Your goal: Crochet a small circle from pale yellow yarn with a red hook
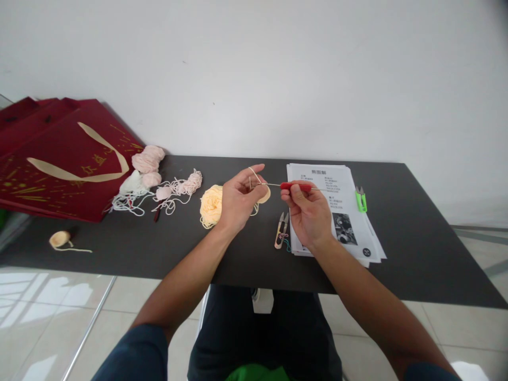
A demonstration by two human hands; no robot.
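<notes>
- Between both hands, above dark table top: red-handled metal crochet hook, tip aimed at small pale-yellow crocheted disc.
- Left hand: closed around the disc, pale-yellow yarn strand looped over raised index finger for tension.
- Right hand: pinched shut on hook's red grip, shaft roughly level, pointing left.
- Step, by judgement: mid-stitch on the disc edge. Next move likely calls for steady yarn tension and a fine hook tip entry; exact loop on the shaft too small to tell.
- Just left of left hand: pale-yellow yarn ball, feeding the work.
- Farther left: tangle of pink and white yarn skeins, red gift bag with beige ribbon handle, small tan crocheted cup with loose tail.
- Between the hands, lower down: beige thread snips, near right wrist.
- Under and right of right hand: stack of printed pattern sheets; green thread snips on its far edge.
- Nothing blocking the hook path; yarn run from ball appears free.
</notes>
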